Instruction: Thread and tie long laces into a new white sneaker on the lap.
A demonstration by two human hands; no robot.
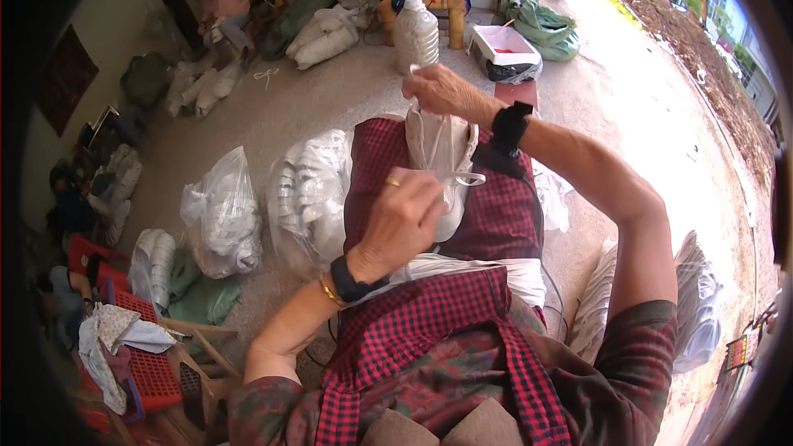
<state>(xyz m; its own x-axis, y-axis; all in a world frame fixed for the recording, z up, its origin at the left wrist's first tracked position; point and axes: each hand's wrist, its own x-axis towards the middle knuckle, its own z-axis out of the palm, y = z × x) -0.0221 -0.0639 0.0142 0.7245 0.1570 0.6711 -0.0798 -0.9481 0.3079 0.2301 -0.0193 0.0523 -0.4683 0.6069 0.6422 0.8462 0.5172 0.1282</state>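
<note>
Checked apron over lap carries white shoe; left hand fingers pinch a lace, right hand fingers grip another lace end

Bare grey concrete floor, daylight from open front.
Clear plastic sacks of white goods on the floor, bamboo chair behind, red plastic crates left.

Open-fronted shoe workshop (concrete floor): bagged white shoes everywhere.
</note>
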